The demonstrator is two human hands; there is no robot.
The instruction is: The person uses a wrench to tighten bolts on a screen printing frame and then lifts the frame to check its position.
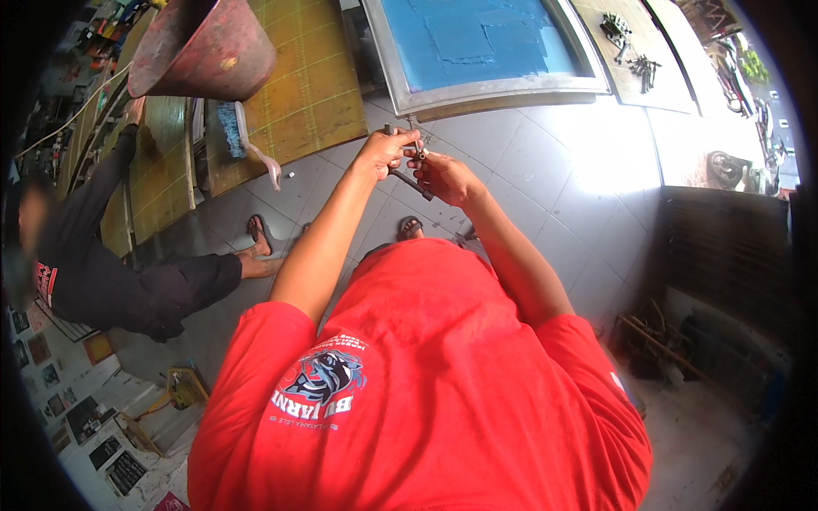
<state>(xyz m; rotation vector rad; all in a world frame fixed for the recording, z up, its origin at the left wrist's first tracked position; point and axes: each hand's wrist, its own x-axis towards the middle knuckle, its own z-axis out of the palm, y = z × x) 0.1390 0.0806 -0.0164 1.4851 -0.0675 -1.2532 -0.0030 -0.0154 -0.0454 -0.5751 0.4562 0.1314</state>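
In front of my body, over the tiled floor, my two hands are close together. My left hand (383, 155) is closed around a dark metal rod tool (413, 183), whose lower end sticks out toward my right wrist. The fingers of my right hand (447, 177) pinch a small metal piece (422, 156) with a round end, right beside my left fingertips. Thin metal also shows just above the fingers. The exact kind of these parts is too small to make out.
Ahead is a metal-framed screen (503, 87) with a blue surface. A board (635, 60) with dark bolts lies to its right. At the left are a yellowish table (311, 102), a reddish bucket (226, 55) and a person in dark clothes (111, 281). A dark slatted object (724, 247) stands right.
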